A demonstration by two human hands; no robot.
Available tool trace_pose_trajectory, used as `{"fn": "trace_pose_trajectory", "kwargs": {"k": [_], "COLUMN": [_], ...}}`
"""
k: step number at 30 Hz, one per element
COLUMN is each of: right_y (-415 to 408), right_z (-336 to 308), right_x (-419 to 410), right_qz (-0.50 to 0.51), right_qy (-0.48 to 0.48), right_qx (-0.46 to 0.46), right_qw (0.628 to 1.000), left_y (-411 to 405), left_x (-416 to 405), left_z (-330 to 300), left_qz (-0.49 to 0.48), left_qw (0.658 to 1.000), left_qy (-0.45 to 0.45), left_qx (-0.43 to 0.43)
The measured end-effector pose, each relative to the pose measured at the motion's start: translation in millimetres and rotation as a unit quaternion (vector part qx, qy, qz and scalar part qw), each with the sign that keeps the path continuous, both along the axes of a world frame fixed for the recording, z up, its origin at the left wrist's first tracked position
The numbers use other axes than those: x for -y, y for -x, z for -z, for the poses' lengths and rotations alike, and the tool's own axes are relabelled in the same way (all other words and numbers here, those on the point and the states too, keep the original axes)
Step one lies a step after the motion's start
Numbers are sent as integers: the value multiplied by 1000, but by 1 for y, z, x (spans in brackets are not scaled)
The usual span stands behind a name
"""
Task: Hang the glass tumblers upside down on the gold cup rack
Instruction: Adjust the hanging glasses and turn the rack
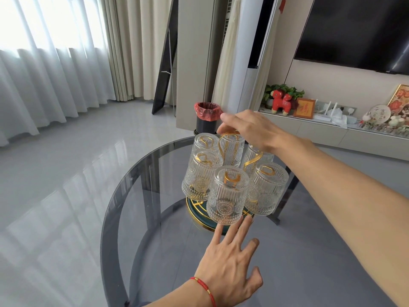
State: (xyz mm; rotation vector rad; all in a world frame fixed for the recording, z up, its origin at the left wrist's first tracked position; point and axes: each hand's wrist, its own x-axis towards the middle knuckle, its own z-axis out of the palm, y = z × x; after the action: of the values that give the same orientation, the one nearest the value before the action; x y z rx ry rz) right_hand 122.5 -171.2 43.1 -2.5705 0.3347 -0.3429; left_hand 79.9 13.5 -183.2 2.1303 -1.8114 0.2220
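Note:
A gold cup rack [228, 149] with a round dark green base [194, 214] stands on a smoked glass table [137, 218]. Several ribbed glass tumblers hang upside down on its arms, the nearest one [228, 196] facing me. My right hand [250, 129] hovers over the rack's top, fingers spread, touching or just above the far tumblers [232, 149]; whether it grips one is unclear. My left hand [230, 267], with a red string on the wrist, lies open near the table, its fingertips just under the nearest tumbler's rim by the base.
The round table's edge curves close on the left. Beyond it stand a black bin with a red liner [207, 117], a leaning dark mirror frame [164, 69] and a low TV console [327, 127] with ornaments. Grey tiled floor lies to the left.

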Motion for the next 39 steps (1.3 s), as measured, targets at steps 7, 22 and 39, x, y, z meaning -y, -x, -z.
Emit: {"fn": "trace_pose_trajectory", "kwargs": {"k": [7, 22, 39], "right_y": [-8, -13, -28], "right_z": [0, -8, -8], "right_x": [-11, -12, -17], "right_qz": [-54, -50, -40], "right_qy": [23, 26, 85], "right_qx": [-88, -162, -179], "right_qw": [994, 985, 979], "left_y": [1, 1, 1], "left_x": [-2, 0, 0], "left_z": [-3, 0, -1], "left_qz": [3, -2, -1], "left_qw": [1000, 1000, 1000], "left_qy": [-1, -2, -14], "left_qx": [-1, -1, -2]}}
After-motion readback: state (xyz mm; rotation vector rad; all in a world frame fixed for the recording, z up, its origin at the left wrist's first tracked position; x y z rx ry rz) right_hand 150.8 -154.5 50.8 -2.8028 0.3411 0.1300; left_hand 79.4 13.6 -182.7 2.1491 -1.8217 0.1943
